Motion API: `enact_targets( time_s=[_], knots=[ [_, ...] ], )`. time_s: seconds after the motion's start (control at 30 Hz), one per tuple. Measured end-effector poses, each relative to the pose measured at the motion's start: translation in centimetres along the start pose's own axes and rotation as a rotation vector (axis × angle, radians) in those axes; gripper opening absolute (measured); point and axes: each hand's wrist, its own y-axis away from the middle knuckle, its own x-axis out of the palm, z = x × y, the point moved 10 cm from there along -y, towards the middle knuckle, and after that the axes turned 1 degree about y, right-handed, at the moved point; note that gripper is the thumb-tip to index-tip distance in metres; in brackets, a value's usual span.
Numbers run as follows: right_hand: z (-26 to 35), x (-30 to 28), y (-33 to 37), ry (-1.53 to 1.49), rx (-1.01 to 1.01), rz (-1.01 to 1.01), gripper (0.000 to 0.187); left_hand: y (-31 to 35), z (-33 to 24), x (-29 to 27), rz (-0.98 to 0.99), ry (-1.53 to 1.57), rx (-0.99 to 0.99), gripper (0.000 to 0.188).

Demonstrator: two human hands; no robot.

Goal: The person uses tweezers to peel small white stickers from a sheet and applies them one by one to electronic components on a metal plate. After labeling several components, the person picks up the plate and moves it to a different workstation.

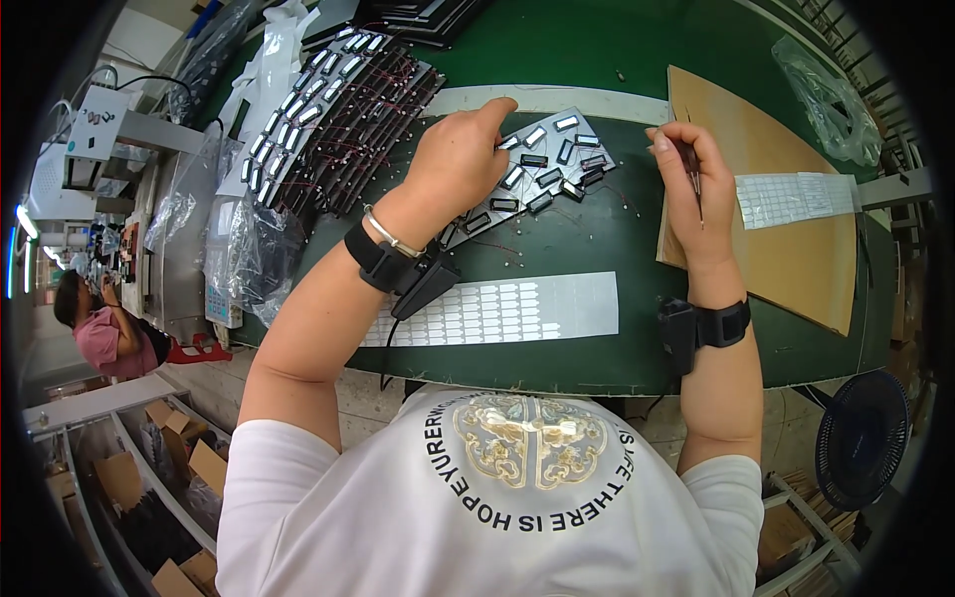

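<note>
Two hands | left hand (460,157) fingertip pressing grey parts tray (542,169) beneath it | right hand (691,184) pinching tweezers (693,179), just right of tray

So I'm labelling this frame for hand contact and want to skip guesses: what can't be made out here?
- Left hand: its fingertips curl down onto the tray of small parts; the hand's back hides what they touch.
- Right hand: grips thin tweezers; the tips are too small to show anything held.
- Sticker sheet: its left end is hidden by the left forearm.
- Stacked trays: parts too small to identify.
</note>
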Motion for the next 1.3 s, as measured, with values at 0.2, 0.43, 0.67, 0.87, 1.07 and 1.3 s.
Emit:
enact_targets(
  time_s=[0.2, 0.43, 0.67, 0.87, 1.07, 1.3],
  knots=[
    [-0.1, 0.0, -0.1, -0.007, -0.003, 0.004, 0.016, 0.4, -0.3, -0.4, 0.047, 0.005, -0.031, 0.045],
    [0.0, 0.1, 0.0, -0.010, -0.019, 0.009, 0.014, 1.7, -3.7, -3.4, -0.083, 0.118, 0.182, 0.025],
    [0.4, 0.4, 0.0, 0.014, -0.034, 0.038, 0.014, 1.7, -8.5, 0.1, 0.023, 0.009, 0.371, 0.013],
    [0.7, -0.1, 0.0, -0.027, -0.057, 0.001, 0.014, 1.1, -8.8, 2.0, 0.078, -0.093, 0.383, 0.012],
    [0.8, -0.3, 0.0, -0.036, -0.050, -0.006, 0.014, 0.5, -9.1, 2.5, 0.112, -0.110, 0.395, 0.013],
    [1.1, -0.9, -0.1, -0.057, -0.099, -0.079, 0.013, -0.2, -8.5, 2.5, 0.151, -0.096, 0.404, 0.013]
  ],
)
